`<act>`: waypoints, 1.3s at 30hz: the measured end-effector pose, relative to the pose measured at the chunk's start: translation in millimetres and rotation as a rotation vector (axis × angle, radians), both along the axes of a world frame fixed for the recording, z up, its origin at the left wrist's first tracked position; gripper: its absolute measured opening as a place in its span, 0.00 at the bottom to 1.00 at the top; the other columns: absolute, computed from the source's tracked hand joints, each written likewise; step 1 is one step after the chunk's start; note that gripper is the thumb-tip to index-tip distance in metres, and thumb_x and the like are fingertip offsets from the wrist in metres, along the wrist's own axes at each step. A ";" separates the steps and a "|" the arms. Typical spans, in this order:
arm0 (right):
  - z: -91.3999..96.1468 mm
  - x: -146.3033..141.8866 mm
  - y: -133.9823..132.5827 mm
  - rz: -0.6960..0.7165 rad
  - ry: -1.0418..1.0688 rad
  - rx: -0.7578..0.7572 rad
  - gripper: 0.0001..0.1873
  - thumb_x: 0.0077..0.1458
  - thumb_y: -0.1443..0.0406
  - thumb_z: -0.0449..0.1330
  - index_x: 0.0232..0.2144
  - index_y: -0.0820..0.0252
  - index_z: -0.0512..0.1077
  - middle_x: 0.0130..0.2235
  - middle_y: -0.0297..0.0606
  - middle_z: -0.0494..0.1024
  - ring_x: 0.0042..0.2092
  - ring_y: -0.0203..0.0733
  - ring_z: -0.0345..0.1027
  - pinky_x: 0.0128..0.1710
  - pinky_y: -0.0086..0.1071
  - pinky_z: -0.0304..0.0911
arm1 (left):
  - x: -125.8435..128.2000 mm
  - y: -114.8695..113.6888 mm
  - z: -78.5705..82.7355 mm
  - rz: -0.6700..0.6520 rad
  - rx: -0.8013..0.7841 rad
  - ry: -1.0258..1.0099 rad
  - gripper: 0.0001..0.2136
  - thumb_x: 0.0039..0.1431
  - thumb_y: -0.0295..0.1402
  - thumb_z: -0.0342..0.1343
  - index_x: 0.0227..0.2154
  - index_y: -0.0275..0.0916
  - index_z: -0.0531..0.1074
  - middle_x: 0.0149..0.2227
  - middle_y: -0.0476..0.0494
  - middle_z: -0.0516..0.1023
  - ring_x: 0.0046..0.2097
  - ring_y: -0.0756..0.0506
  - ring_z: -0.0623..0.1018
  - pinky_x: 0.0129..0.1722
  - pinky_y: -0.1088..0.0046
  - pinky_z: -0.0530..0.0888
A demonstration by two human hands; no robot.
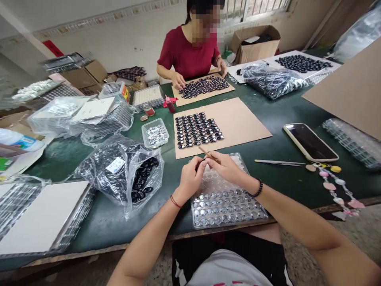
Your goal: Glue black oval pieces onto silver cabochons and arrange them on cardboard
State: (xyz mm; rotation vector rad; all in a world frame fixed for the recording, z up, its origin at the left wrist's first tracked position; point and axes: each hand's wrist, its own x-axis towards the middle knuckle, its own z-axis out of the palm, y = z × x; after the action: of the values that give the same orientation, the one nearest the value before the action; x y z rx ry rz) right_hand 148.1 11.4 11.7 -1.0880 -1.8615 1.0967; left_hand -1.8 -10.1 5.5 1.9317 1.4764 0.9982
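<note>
My left hand (191,178) and my right hand (226,170) meet over a clear plastic tray (230,206). The right fingers are closed on a thin wooden stick (204,150), which points up and to the left. My left thumb and forefinger are pinched together against the right fingertips; whatever they hold is hidden. Rows of round, silvery pieces fill the near cups of the tray. Just beyond my hands, a cardboard sheet (244,121) carries rows of small black oval pieces (196,129) with shiny centres.
Left of my hands are an open plastic bag (110,171) of black pieces and a small tub (155,133) of silvery bits. Tweezers (278,162), a phone (309,141) and a beaded strap lie right. Across the table, a person (190,55) handles black pieces on cardboard.
</note>
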 end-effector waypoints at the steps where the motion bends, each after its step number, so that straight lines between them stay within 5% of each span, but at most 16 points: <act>1: -0.3 0.2 1.4 0.002 0.027 -0.027 0.11 0.56 0.60 0.50 0.29 0.61 0.65 0.27 0.33 0.68 0.29 0.34 0.58 0.28 0.27 0.53 | 0.3 0.0 0.1 -0.006 -0.010 -0.022 0.13 0.59 0.40 0.44 0.27 0.37 0.66 0.22 0.51 0.67 0.24 0.52 0.65 0.26 0.76 0.59; 6: -1.3 1.5 6.1 -0.045 0.106 -0.168 0.11 0.49 0.59 0.57 0.31 0.62 0.69 0.25 0.32 0.67 0.25 0.31 0.56 0.25 0.27 0.52 | -0.8 6.0 -0.3 0.008 -0.188 -0.326 0.13 0.51 0.41 0.54 0.23 0.36 0.66 0.18 0.54 0.60 0.21 0.55 0.59 0.22 0.78 0.56; 10: 4.8 6.0 19.1 -0.039 0.340 -0.417 0.16 0.47 0.56 0.59 0.33 0.62 0.65 0.19 0.24 0.56 0.16 0.25 0.40 0.15 0.24 0.40 | -14.0 17.3 4.4 0.065 -0.628 -1.014 0.11 0.50 0.38 0.56 0.24 0.36 0.63 0.16 0.58 0.54 0.16 0.58 0.52 0.14 0.82 0.50; 14: 9.6 11.7 73.0 -0.188 0.196 -0.251 0.14 0.47 0.59 0.58 0.35 0.62 0.66 0.21 0.26 0.61 0.18 0.26 0.45 0.16 0.23 0.43 | -28.5 23.8 12.6 0.321 -0.735 -1.503 0.04 0.52 0.23 0.51 0.26 0.35 0.62 0.21 0.52 0.64 0.21 0.58 0.66 0.19 0.86 0.63; 16: 7.0 12.4 113.6 -0.346 -0.031 -0.048 0.11 0.49 0.62 0.56 0.35 0.63 0.68 0.27 0.33 0.67 0.22 0.28 0.54 0.20 0.23 0.50 | -29.5 22.3 15.1 0.332 -0.752 -1.524 0.08 0.50 0.16 0.49 0.29 0.35 0.64 0.25 0.48 0.68 0.26 0.55 0.71 0.23 0.84 0.68; 20: -7.8 11.2 189.9 -0.425 -0.126 -0.013 0.07 0.47 0.70 0.54 0.31 0.67 0.70 0.29 0.38 0.72 0.28 0.32 0.61 0.28 0.25 0.55 | -23.6 15.1 15.0 0.124 -0.873 -1.396 0.13 0.49 0.15 0.49 0.36 0.34 0.66 0.38 0.40 0.74 0.31 0.53 0.75 0.23 0.84 0.69; 24: -28.4 12.4 230.8 -0.488 -0.225 -0.012 0.07 0.46 0.73 0.55 0.30 0.67 0.71 0.30 0.40 0.74 0.30 0.34 0.62 0.31 0.26 0.55 | -23.1 12.8 13.0 -0.021 -0.850 -1.301 0.13 0.49 0.24 0.55 0.40 0.35 0.66 0.43 0.35 0.73 0.25 0.55 0.72 0.14 0.86 0.59; 27: -41.4 13.5 241.4 -0.486 -0.307 -0.028 0.07 0.45 0.72 0.56 0.30 0.67 0.72 0.29 0.40 0.75 0.29 0.34 0.62 0.31 0.26 0.54 | -26.5 14.2 13.4 -0.008 -0.826 -1.278 0.14 0.48 0.28 0.57 0.40 0.37 0.65 0.41 0.37 0.75 0.19 0.58 0.66 0.12 0.86 0.50; 32: -49.2 10.1 246.9 -0.455 -0.371 -0.013 0.08 0.47 0.70 0.56 0.30 0.66 0.74 0.28 0.41 0.75 0.28 0.34 0.61 0.30 0.27 0.53 | -27.4 14.6 13.0 0.051 -0.797 -1.310 0.13 0.48 0.31 0.58 0.38 0.38 0.66 0.37 0.39 0.77 0.14 0.62 0.54 0.13 0.85 0.50; 39: -27.3 11.5 239.0 -0.503 -0.261 0.021 0.11 0.50 0.64 0.56 0.30 0.69 0.73 0.29 0.42 0.75 0.30 0.36 0.62 0.32 0.27 0.54 | -24.4 18.1 9.3 0.042 -0.831 -1.267 0.13 0.47 0.35 0.60 0.34 0.34 0.68 0.29 0.42 0.77 0.13 0.62 0.52 0.12 0.85 0.48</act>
State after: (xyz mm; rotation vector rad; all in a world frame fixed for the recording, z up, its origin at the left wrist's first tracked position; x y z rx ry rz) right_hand 159.7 250.4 -15.6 -1.6355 -1.6443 0.6658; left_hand -26.2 7.9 14.8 0.4341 0.8733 1.0358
